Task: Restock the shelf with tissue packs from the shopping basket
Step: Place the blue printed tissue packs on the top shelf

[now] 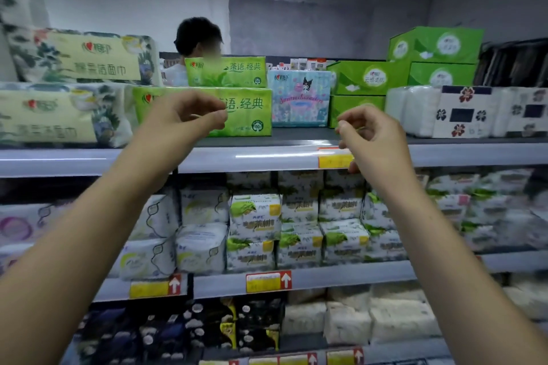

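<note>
Two green tissue packs are stacked on the top shelf [267, 157]: a lower pack [249, 115] and a smaller one [234, 71] behind and above it. My left hand [181, 115] is raised just in front of the lower green pack, fingers curled and empty. At the shelf's front edge my right hand [370, 133] hovers with loosely curled fingers that hold nothing. A bare patch of shelf lies between my hands. A light blue cartoon tissue pack [299, 98] stands behind that gap. The shopping basket is out of view.
Large floral tissue packs [68, 109] fill the top shelf's left. Green tissue boxes [364, 80] and white flowered packs [462, 111] stand on the right. Lower shelves hold several white and green packs [255, 231]. A person's head [198, 35] shows behind the shelf.
</note>
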A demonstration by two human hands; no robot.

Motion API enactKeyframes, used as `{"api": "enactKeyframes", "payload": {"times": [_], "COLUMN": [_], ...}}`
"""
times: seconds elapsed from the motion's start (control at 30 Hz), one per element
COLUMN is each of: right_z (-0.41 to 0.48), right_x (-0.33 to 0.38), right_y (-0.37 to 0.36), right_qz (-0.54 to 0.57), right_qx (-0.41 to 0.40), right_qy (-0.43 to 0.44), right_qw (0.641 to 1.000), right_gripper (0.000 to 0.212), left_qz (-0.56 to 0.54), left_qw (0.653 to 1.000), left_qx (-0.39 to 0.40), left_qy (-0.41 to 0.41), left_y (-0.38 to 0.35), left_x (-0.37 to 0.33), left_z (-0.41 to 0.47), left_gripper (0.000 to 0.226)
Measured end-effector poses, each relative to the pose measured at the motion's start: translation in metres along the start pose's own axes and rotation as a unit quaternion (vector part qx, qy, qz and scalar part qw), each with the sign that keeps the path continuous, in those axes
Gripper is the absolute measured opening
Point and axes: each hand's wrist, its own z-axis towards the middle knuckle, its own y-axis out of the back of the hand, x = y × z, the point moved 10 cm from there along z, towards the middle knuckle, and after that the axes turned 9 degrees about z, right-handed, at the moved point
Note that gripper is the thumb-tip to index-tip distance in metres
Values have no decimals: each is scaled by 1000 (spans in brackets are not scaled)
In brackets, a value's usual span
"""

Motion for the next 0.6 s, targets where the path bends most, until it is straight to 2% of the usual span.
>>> {"api": "enactKeyframes", "payload": {"times": [0.23,0.4,0.6], "right_z": [-71,-108,-139], "right_x": [-10,-33,-62], "right_y": [-7,-21,-29], "right_qz": [-23,-75,-63], "right_qx": [6,14,7], "right_qy": [-73,-128,-170], "right_qw": [997,989,983], "right_gripper": [13,13,16], "left_qz": [-30,-38,-49], "left_qw": [998,993,983], "left_qx": [51,72,82], "left_qy": [34,88,155], "left_y": [3,-2,-18], "left_x": [19,58,110], "left_z": [-44,-70,-101], "left_gripper": [8,6,6]}}
